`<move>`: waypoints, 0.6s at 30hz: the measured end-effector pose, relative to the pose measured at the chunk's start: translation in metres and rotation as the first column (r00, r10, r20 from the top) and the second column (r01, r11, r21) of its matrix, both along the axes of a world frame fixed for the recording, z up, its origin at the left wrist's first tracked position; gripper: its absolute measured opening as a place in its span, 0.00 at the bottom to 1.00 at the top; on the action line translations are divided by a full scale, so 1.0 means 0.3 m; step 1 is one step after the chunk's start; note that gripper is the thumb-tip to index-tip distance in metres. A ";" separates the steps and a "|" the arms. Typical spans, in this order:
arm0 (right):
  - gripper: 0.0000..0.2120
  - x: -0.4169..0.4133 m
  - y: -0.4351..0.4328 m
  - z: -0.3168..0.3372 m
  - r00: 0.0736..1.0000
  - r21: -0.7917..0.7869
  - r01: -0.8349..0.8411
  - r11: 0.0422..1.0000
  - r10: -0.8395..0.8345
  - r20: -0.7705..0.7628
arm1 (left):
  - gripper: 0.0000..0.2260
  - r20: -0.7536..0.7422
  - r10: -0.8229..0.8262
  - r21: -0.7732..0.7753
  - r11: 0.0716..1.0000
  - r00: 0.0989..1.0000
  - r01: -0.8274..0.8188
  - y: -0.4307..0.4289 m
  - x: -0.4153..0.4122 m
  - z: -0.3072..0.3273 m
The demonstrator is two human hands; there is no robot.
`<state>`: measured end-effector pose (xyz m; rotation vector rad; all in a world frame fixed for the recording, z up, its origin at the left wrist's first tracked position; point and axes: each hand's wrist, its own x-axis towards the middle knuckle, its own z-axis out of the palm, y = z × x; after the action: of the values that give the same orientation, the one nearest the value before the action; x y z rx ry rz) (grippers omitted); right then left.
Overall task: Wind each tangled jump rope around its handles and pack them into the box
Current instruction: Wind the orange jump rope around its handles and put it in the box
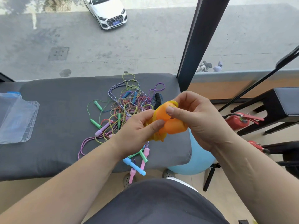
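While the other ropes lie knotted on the grey desk (56,143), you hold the orange jump rope (171,125) in both hands above the desk's near right corner, seen from the head camera. Your left hand (137,126) grips the wound cord (155,137), thumb pressed across the turns. Your right hand (194,120) curls round the two fat orange handles, thumb flat on the upper one.

The handles look like smooth, rigid plastic, light enough for a fingertip hold. The cord looks thin and springy, so it will likely unwind if your thumb lifts. Judged from here, the safest hold is across both handles together, pinning the last turn under a thumb.

The tangle (127,104) of purple, green and pink ropes covers the desk's middle towards the far edge. A few pink, blue and green handles (137,162) hang over the near edge. The clear plastic box (17,117) sits at the left edge, well apart from your hands, and nothing can be made out inside it. A red fire extinguisher (237,121) lies on the floor past the right edge.
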<state>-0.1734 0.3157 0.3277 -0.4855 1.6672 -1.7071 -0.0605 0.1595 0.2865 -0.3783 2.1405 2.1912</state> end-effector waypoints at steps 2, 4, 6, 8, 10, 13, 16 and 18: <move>0.13 0.001 -0.003 -0.006 0.999 -0.020 0.001 1.000 0.000 0.050 | 0.13 0.000 -0.010 0.007 1.000 1.000 0.010 0.001 0.002 0.000; 0.11 0.005 -0.001 -0.020 0.990 -0.047 -0.045 0.998 0.051 0.129 | 0.13 0.002 -0.033 -0.074 0.997 0.999 0.033 -0.005 0.008 -0.005; 0.10 0.014 0.002 -0.041 0.975 -0.084 -0.086 0.993 0.102 0.199 | 0.17 -0.006 -0.084 -0.191 0.978 0.996 0.081 -0.012 0.015 -0.023; 0.10 0.024 0.000 -0.060 0.967 -0.107 -0.075 0.991 0.099 0.235 | 0.18 0.018 -0.082 -0.163 0.983 0.997 0.083 -0.008 0.020 -0.035; 0.10 0.022 -0.002 -0.073 0.974 -0.098 -0.031 0.995 0.052 0.222 | 0.15 0.033 -0.047 -0.059 0.997 0.998 0.049 0.001 0.018 -0.032; 0.09 0.007 0.002 -0.080 0.993 -0.060 0.034 0.998 -0.027 0.112 | 0.16 0.022 -0.015 0.013 1.000 1.000 0.015 0.009 0.008 -0.034; 0.09 -0.018 0.006 -0.067 0.999 -0.019 0.030 0.999 -0.029 0.046 | 0.13 0.003 0.034 0.052 0.998 0.999 -0.034 0.013 -0.001 -0.027; 0.18 -0.043 0.012 -0.048 0.997 0.064 -0.040 0.997 0.036 0.068 | 0.11 -0.004 0.033 0.021 0.999 0.999 -0.033 0.009 -0.004 -0.025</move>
<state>-0.1863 0.3194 0.3133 -0.4218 1.6497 -1.6189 -0.0616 0.1623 0.2789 -0.4117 2.1272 2.2315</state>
